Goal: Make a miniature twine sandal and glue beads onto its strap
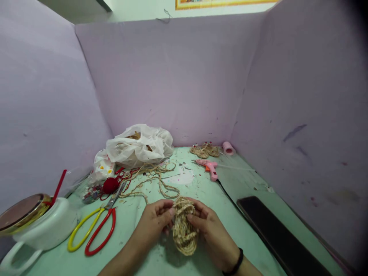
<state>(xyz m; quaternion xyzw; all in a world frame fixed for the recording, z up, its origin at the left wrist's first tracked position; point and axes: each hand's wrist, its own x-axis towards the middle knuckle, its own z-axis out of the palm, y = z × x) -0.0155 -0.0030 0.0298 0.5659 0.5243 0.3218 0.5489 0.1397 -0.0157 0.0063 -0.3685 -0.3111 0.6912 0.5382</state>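
A small straw slipper (184, 230) of coiled, braided rope is held up between my hands, its rounded end toward me. My left hand (158, 220) pinches its left edge near the top. On the other side, my right hand (207, 224) grips the right edge, thumb lying on the upper face. From near my left hand, a length of braided straw rope (166, 188) runs back over the table in loose loops. Scissors (107, 209) with one yellow and one red handle lie left of my hands, blades pointing away.
A pink glue gun (208, 166) trails a black cord. Behind it are finished-looking straw slippers (201, 151) and a pink roll (228, 148). A white plastic bag (143, 143), red yarn ball (110, 185), white lidded pot (51, 226) and dark flat slab (276, 234) surround the workspace.
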